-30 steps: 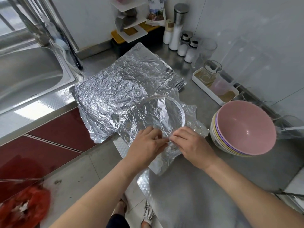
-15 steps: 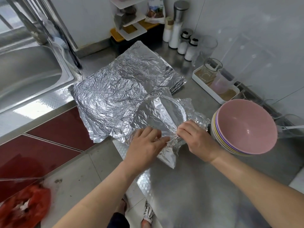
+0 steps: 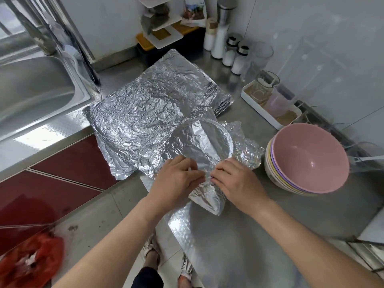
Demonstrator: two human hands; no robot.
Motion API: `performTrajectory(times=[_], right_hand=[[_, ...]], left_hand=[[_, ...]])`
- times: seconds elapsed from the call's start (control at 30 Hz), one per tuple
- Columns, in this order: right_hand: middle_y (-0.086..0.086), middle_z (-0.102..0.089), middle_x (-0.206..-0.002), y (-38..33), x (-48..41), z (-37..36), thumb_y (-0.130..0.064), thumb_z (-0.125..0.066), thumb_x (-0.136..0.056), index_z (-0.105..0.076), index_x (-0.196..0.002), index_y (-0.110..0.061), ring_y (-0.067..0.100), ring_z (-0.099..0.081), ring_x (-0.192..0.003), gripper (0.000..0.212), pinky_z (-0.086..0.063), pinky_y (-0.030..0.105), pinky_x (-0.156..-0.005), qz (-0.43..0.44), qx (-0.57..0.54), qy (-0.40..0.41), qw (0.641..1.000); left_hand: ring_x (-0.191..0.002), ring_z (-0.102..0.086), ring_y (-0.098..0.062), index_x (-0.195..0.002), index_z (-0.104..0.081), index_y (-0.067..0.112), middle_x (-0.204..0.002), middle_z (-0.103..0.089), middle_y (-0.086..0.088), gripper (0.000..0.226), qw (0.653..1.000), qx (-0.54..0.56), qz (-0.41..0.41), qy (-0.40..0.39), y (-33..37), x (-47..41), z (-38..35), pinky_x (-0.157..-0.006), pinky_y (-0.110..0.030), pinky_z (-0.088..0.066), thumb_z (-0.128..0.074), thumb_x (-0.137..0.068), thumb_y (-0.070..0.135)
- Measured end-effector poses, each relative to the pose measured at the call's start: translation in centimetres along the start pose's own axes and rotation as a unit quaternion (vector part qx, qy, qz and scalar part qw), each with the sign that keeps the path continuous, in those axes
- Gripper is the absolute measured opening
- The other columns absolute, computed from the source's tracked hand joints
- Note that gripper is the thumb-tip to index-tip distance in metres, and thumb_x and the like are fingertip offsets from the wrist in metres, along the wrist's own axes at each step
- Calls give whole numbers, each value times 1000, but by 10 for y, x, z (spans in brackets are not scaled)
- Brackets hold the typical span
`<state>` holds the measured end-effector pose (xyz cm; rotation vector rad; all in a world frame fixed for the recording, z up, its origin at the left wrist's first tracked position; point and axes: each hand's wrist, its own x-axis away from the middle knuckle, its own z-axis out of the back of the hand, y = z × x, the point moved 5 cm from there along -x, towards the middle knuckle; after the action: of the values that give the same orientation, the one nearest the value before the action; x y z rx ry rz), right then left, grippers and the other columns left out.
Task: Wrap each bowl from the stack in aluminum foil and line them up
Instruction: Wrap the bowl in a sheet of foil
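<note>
A foil-covered bowl (image 3: 204, 144) sits tilted on the steel counter in front of me, its round rim showing through the crinkled foil. My left hand (image 3: 176, 179) and my right hand (image 3: 236, 181) both pinch the foil at the bowl's near edge, fingertips almost touching. A pile of crumpled aluminum foil sheets (image 3: 145, 119) lies behind and to the left of the bowl. To the right stands a stack of bowls (image 3: 305, 161), pink on top, with purple, yellow and cream rims below.
A steel sink (image 3: 31, 88) lies at the far left. Spice jars (image 3: 232, 50) and a white tray with glass cups (image 3: 270, 100) stand at the back right. The counter edge (image 3: 158, 206) runs just below my hands, over tiled floor with a red bag (image 3: 29, 260).
My right hand slid from the bowl's right rim back toward the near edge, meeting the left hand. The foil along the near side is folded down tighter.
</note>
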<state>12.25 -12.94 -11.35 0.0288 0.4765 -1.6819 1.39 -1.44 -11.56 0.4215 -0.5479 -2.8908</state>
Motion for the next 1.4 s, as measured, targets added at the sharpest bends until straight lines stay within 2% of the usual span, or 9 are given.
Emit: performTrajectory(times=[0.1,0.23,0.47,0.63,0.73,0.9,1.0,1.27,1.4], right_hand=[[5,-62,-87,-6,-1,-3,-2,-72,-79,-68,-85,-9,25,-57,-80,10,-49,33,-63,36,38,7,999],[7,-62,-87,-6,-6,-2,-2,-50,-86,-66,-86,-7,25,-55,-81,17,-46,31,-72,61,67,16,996],[11,-62,-98,14,-2,8,4,-39,-86,-66,-97,-3,28,-54,-94,30,-50,36,-87,95,59,-10,994],[11,-60,-102,29,-5,9,4,-40,-81,-64,-99,-2,27,-53,-100,31,-54,37,-81,67,24,-32,997],[9,-60,-104,35,-10,13,10,-53,-75,-66,-98,-4,28,-54,-106,30,-53,39,-83,23,-2,-29,999],[-5,-60,-92,23,-9,18,-15,-66,-86,-72,-90,-13,13,-51,-92,8,-50,34,-78,-78,-111,-6,991],[-4,-58,-92,12,-3,7,-23,-73,-84,-71,-91,-16,16,-51,-91,10,-51,36,-75,-39,-87,-55,994],[4,-62,-89,2,-9,6,-2,-76,-75,-65,-82,-9,24,-58,-84,15,-40,25,-71,58,36,-12,998],[7,-61,-86,1,-10,3,2,-60,-81,-64,-83,-7,26,-56,-81,11,-45,29,-70,105,59,-9,993]], left_hand=[[-75,-55,-20,-96,-76,22,-82,-62,4,29,1000,-2,-23,-10,-1,-4,0,-62,-32,-48,-55,-92,42],[-71,-55,-19,-88,-76,19,-77,-63,4,29,999,-13,-44,0,4,-8,1,-59,-30,-47,-55,-92,39],[-81,-58,-19,-94,-77,20,-88,-68,4,28,998,56,22,9,0,-11,2,-64,-33,-51,-56,-95,38],[-80,-55,-18,-94,-79,20,-86,-65,3,32,998,63,19,1,-6,-1,3,-65,-30,-48,-55,-93,42],[-78,-54,-18,-96,-78,20,-86,-64,3,31,998,68,6,6,-3,1,1,-66,-30,-47,-57,-92,42],[-76,-54,-18,-93,-78,18,-83,-64,2,31,998,44,-26,26,0,-2,2,-66,-27,-44,-56,-92,40],[-74,-54,-18,-89,-77,15,-80,-64,2,31,997,19,-64,30,4,-5,0,-65,-26,-43,-56,-93,37],[-64,-54,-22,-81,-70,8,-75,-61,-4,19,983,-61,-163,64,10,-4,-9,-57,-36,-49,-62,-95,17],[-62,-52,-22,-79,-68,7,-73,-60,-5,19,979,-70,-180,66,11,-4,-13,-56,-36,-48,-63,-95,14]])
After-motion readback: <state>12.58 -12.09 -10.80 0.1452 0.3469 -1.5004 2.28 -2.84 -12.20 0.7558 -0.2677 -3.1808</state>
